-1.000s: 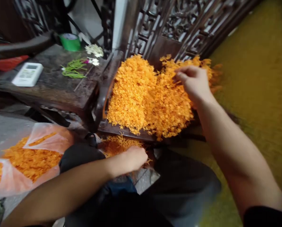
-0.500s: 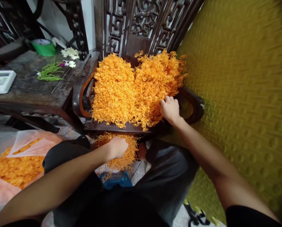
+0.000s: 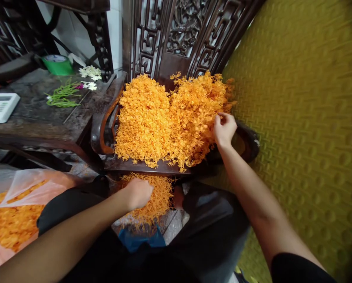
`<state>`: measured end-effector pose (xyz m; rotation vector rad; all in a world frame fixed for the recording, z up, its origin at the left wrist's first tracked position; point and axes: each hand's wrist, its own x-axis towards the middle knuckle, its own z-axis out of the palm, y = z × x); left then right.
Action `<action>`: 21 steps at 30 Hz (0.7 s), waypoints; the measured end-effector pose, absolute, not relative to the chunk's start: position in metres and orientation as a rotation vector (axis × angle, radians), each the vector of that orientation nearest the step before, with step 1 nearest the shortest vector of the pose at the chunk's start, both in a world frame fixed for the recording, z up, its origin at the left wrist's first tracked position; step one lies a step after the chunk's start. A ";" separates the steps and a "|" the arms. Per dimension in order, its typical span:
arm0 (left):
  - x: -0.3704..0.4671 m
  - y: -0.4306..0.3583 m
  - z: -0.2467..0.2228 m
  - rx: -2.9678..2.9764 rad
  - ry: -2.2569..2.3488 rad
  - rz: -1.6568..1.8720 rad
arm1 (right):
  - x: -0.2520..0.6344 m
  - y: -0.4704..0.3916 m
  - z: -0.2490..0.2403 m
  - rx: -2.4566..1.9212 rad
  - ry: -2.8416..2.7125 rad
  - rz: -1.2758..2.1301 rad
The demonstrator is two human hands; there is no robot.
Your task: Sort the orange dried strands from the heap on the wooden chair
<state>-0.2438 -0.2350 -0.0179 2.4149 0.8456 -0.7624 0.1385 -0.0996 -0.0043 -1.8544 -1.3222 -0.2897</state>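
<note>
A dark wooden chair (image 3: 130,166) bears two heaps of orange artificial flower pieces. The left heap (image 3: 143,122) is dense; the right heap (image 3: 193,114) is looser, with branching sprigs sticking out. At the right heap's outer edge is my right hand (image 3: 225,127), thumb and fingertips curled together; whatever they pinch is too small to make out. Below the seat lies a pile of thin orange stems (image 3: 161,200), between my legs. My left hand (image 3: 139,193) is a closed fist over that pile, its fingers turned away, so its contents are hidden.
Left of the chair, a dark wooden table (image 3: 31,122) carries green tape (image 3: 58,66), a white remote (image 3: 1,107), green stems (image 3: 63,94) and white flowers (image 3: 90,72). A pinkish plastic bag (image 3: 22,188) holds more orange pieces. A textured yellow surface (image 3: 296,118) rises at the right.
My right hand has moved right and slightly up along the loose heap, to its outer edge. The left fist has shifted slightly left and down above the stems. The view has tilted a little.
</note>
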 end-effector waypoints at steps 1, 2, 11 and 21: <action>-0.247 -0.234 -0.021 2.419 0.856 -0.739 | 0.144 -0.101 -0.001 -1.776 -1.286 -0.346; -0.250 -0.233 -0.023 2.425 0.873 -0.717 | 0.148 -0.103 0.002 -1.699 -1.261 -0.396; -0.252 -0.225 -0.029 2.420 0.911 -0.677 | 0.153 -0.103 0.002 -1.468 -1.114 -0.571; -0.217 -0.229 -0.017 2.408 0.847 -0.792 | 0.168 -0.033 0.084 -1.680 -1.541 -0.630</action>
